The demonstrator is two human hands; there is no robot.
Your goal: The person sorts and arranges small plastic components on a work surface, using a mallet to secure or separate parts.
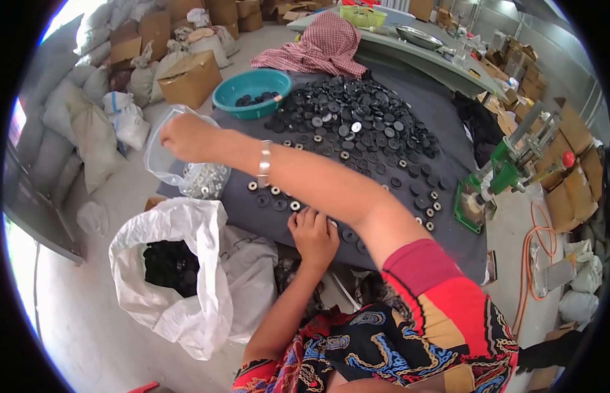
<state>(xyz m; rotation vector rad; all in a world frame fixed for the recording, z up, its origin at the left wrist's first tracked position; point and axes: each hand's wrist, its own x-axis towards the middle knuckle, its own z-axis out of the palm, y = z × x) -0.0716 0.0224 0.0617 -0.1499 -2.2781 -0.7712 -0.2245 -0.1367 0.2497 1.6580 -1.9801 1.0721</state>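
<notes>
My right arm reaches across to the left. My right hand is closed in a fist above a clear plastic bag; whatever it holds, if anything, is hidden. Small shiny metal rings fill the lower part of that bag. At the table's near edge rests my left hand, palm down with its fingers stretched forward among the discs. A black disc with a metal ring lies close to its fingertips. Loose rows of black round discs, some with metal rings in their centres, spread over the dark cloth.
Behind the rows rises a heap of black discs, beside a teal basin holding more. A green hand press stands at the right. An open white sack of black pieces sits at the near left. Cardboard boxes stand beyond.
</notes>
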